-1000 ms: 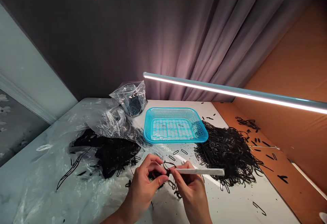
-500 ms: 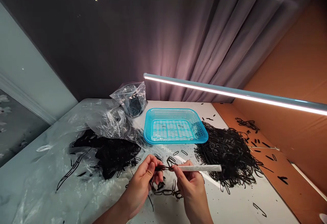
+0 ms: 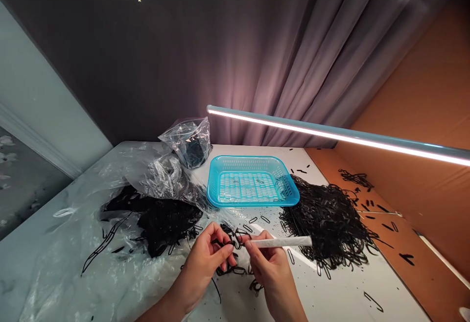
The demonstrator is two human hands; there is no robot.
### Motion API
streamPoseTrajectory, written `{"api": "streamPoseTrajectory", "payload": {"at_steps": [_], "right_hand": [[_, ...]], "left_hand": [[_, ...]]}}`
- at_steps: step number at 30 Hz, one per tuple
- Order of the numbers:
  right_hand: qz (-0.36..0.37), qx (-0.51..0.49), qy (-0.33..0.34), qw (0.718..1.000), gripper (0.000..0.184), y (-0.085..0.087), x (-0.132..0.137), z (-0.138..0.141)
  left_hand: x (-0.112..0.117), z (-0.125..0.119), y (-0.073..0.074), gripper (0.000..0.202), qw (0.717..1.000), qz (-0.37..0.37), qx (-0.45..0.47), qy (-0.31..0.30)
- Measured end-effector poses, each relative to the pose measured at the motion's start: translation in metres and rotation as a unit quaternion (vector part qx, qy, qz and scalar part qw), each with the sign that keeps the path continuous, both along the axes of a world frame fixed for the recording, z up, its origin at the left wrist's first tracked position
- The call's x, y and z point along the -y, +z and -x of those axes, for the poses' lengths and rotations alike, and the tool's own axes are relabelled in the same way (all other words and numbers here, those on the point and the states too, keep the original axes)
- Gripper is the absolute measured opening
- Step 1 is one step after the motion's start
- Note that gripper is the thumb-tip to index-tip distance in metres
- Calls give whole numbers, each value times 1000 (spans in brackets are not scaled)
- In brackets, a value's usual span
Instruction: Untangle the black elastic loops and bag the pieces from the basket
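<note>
My left hand (image 3: 205, 259) is closed, thumb against fingers, pinching small black loops (image 3: 237, 240) low in the middle of the view. Beside it, my right hand (image 3: 274, 269) grips a tool with a white, stick-like handle (image 3: 293, 241). That handle points right, and its working end is among the loops between my fingertips, too small to make out. Under my hands, more black loops (image 3: 239, 270) lie on the white table, partly covered by the fingers. A large tangled pile of black loops (image 3: 330, 224) lies to the right.
A blue plastic basket (image 3: 253, 204) stands beyond my hands with a few loops in it. Left are a black heap (image 3: 161, 221) and crumpled clear plastic sheeting (image 3: 73, 253). A clear bag (image 3: 191, 143) stands behind. A lit tube lamp (image 3: 312, 129) crosses above the right side.
My right hand and the white-handled tool have shifted slightly left, closer to my left hand. My left thumb has moved right and lies flatter over the fingers.
</note>
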State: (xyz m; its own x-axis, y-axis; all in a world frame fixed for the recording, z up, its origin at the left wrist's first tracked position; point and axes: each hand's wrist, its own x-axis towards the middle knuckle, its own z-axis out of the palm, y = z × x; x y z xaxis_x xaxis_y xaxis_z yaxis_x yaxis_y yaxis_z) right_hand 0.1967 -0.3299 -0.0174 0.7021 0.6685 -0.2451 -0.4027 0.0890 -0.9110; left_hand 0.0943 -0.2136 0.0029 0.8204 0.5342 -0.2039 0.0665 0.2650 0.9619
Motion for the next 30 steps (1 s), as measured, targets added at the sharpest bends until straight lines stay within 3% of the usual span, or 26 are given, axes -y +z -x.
{"api": "streamPoseTrajectory", "payload": {"at_steps": [5,12,23,30], "right_hand": [[-38,11,25,999,36,-1,-4,4],[-18,33,24,999,30,4,1,3],[-2,81,-3,997,32,15,1,7],[-26,-90,59,994,39,12,4,0]], "left_hand": [[2,1,0,23,1000,16,2,-21],[2,-1,7,25,1000,20,10,-13],[6,-2,5,26,998,28,50,9],[3,-2,13,25,999,29,31,22]]}}
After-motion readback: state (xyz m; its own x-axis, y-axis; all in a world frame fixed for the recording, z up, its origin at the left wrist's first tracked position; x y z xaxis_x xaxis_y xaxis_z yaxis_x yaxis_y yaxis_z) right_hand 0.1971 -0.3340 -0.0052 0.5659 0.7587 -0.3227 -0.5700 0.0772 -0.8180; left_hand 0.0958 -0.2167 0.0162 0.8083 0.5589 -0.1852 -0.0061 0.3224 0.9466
